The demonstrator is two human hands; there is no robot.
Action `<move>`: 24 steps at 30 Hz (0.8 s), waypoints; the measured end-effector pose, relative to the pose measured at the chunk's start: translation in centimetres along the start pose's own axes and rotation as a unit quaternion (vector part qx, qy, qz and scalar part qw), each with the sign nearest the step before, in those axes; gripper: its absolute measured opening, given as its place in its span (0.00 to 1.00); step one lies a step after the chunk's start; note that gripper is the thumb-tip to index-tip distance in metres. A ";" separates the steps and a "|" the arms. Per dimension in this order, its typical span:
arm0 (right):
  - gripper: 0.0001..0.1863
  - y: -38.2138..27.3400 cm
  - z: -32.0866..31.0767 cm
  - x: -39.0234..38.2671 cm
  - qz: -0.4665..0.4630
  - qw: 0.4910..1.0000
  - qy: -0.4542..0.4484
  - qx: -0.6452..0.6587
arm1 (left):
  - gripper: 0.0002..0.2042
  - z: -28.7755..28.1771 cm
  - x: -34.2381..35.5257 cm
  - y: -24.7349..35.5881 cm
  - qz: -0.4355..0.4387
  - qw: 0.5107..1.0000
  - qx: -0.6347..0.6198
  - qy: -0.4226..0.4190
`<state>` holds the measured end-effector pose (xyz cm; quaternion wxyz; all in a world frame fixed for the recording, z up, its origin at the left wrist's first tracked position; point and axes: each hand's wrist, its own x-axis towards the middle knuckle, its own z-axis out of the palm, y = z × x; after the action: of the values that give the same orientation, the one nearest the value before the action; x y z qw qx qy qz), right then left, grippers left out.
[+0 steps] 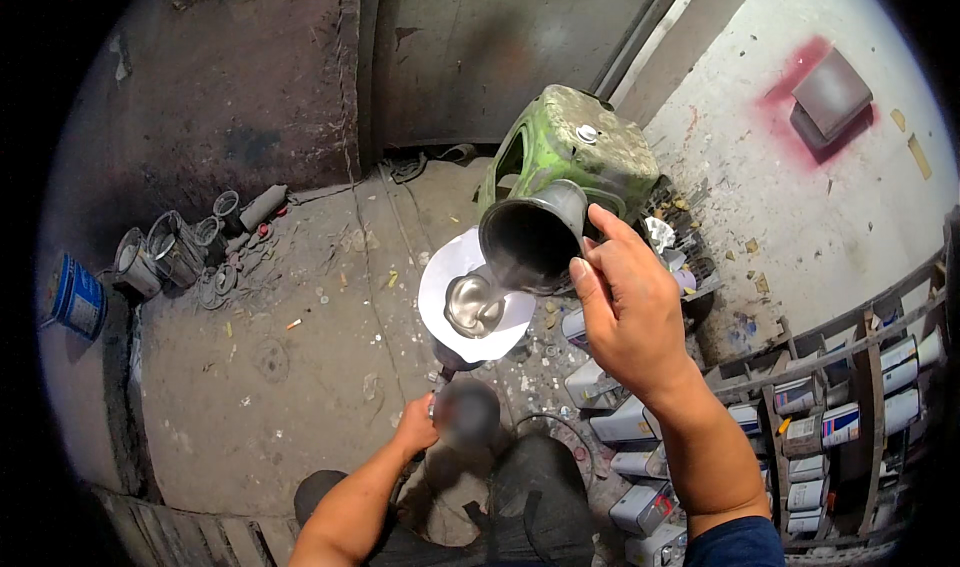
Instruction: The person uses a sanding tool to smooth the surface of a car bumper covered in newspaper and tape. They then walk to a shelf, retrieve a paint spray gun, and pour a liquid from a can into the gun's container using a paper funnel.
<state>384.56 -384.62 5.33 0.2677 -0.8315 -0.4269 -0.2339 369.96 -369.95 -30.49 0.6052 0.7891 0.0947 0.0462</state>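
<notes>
My right hand [635,307] pinches the rim of a dark cup [530,242] between thumb and fingers. The cup is tipped, its mouth turned down to the left over a white paper paint strainer [440,277]. A pool of silver paint [472,307] fills the strainer's middle, just below the cup's lip. Lower down, my left hand [416,429] is closed on what looks like a spray gun, mostly hidden under the strainer. A blurred dark round part [468,414] sits beside the left fingers; its details cannot be made out.
A paint-stained green stool [600,137] stands ahead. Several metal cans [625,422] crowd the floor at right, beside a rack [870,417] of tins. Dirty cups [172,247] and a blue bucket [78,297] line the left wall. A grey panel [832,92] lies on the pale surface at right.
</notes>
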 end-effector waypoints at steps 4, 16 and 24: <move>0.06 0.1 0.2 -0.1 -0.006 1.000 0.008 0.001 | 0.09 -0.4 -0.1 1.1 0.020 1.000 -0.021 0.004; 0.06 0.0 0.2 0.0 -0.003 1.000 0.005 -0.006 | 0.10 -0.4 0.1 0.5 0.000 1.000 0.008 -0.003; 0.06 -0.1 0.5 0.2 -0.035 0.999 0.012 -0.017 | 0.11 -0.8 0.1 2.4 -0.049 0.998 0.035 -0.018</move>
<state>384.71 -384.12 5.06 0.2499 -0.8176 -0.4486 -0.2604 370.12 -369.73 -27.98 0.5803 0.8049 0.1242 -0.0011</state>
